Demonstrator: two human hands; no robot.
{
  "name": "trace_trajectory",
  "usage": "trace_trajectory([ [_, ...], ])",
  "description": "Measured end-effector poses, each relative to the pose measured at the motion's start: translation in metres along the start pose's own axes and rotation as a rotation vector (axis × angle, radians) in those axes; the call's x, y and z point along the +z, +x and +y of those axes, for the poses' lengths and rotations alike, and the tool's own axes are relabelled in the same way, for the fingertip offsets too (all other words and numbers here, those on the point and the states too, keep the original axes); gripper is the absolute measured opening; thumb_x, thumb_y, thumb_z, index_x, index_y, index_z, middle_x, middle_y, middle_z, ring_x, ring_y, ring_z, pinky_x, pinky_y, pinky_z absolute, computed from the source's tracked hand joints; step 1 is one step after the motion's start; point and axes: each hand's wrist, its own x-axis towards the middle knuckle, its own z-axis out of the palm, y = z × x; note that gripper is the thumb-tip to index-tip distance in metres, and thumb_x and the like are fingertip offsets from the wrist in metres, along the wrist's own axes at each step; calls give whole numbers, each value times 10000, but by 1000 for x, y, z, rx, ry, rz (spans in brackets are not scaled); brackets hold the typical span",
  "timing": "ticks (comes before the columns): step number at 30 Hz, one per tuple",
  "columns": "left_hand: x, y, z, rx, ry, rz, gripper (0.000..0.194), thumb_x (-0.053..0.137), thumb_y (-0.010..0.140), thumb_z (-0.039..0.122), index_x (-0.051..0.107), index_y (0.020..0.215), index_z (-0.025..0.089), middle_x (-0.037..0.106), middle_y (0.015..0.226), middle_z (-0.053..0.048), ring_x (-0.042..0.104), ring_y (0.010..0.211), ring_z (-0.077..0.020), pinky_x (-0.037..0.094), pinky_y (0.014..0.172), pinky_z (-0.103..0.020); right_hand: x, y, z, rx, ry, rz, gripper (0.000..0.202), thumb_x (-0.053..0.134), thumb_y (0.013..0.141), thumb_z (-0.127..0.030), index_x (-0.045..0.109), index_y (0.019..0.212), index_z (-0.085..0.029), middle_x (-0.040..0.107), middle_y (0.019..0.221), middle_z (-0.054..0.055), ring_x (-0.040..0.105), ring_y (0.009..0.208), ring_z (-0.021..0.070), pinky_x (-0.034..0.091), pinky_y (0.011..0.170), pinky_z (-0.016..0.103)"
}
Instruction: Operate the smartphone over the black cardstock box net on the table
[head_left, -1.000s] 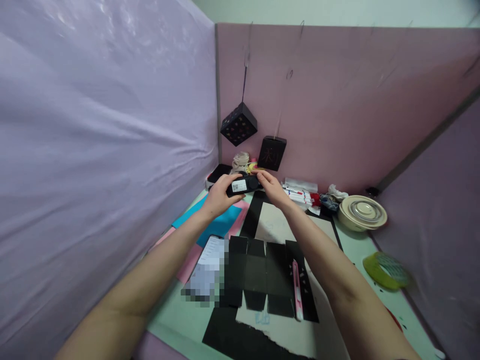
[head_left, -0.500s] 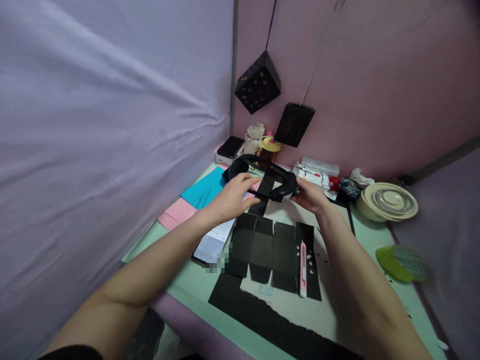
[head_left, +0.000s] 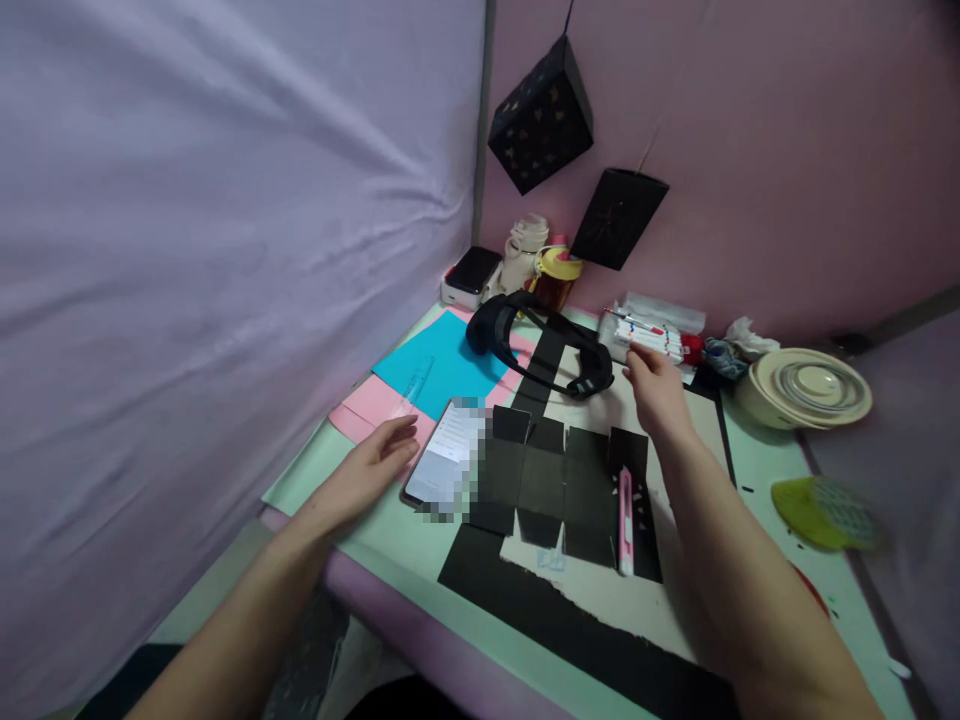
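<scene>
A black band-like device (head_left: 540, 345) rests on the table behind the cut black card (head_left: 541, 480). My left hand (head_left: 382, 450) is over the table's left side, fingers apart and holding nothing, just left of a phone (head_left: 444, 455) with a lit screen. To the right of the black device, my right hand (head_left: 658, 385) is raised near the packet of pens, its fingers drawn together; whether anything is between them is too small to tell. A pink cutter (head_left: 625, 520) lies on the card's right part, among small white scraps.
Blue paper (head_left: 442, 365) and pink paper (head_left: 360, 408) lie at the left. Behind stand a yellow-lidded jar (head_left: 556, 275), a clear bottle (head_left: 523, 250) and a white box (head_left: 469, 285). Pens (head_left: 649, 335), a beige bowl (head_left: 806, 388) and a green item (head_left: 821, 512) are rightward. Two black boxes (head_left: 544, 115) hang above.
Both hands have come off the black device, which now rests on the table. My left hand moved left and down beside the phone; my right hand moved right. The camera view has shifted slightly.
</scene>
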Motion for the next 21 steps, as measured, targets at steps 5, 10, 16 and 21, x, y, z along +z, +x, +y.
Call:
trace_trajectory([
  [5,4,5,6,-156,-275,13,545,730,742,373,587,1240,206,567,1381,-127,482,1319,-288,372,1097,-402,64,-129,-33,486,294,-522,450,667,765,-256,567,1202,-216,678,1187,99,653,1080,234,477,1005,436],
  [10,12,15,6,-201,-392,7,540,727,771,329,578,1272,192,605,1333,-131,556,1235,-273,460,987,-359,111,-170,-38,787,528,-495,715,663,663,-125,426,1335,-188,517,1429,141,561,1260,223,369,1132,394],
  [16,28,17,0,-191,-559,-48,446,667,821,329,627,1203,103,720,1057,-140,681,949,-247,538,759,-314,110,-169,-44,807,628,-439,785,663,605,-107,385,1338,-142,593,1330,161,605,1195,228,372,1123,384],
  [21,34,6,-1,-182,-684,-109,431,684,816,270,619,1217,128,705,1122,-128,677,970,-235,543,749,-284,102,-173,-36,688,553,-491,707,682,646,-163,425,1304,-185,649,1233,118,644,1096,208,435,1030,373],
])
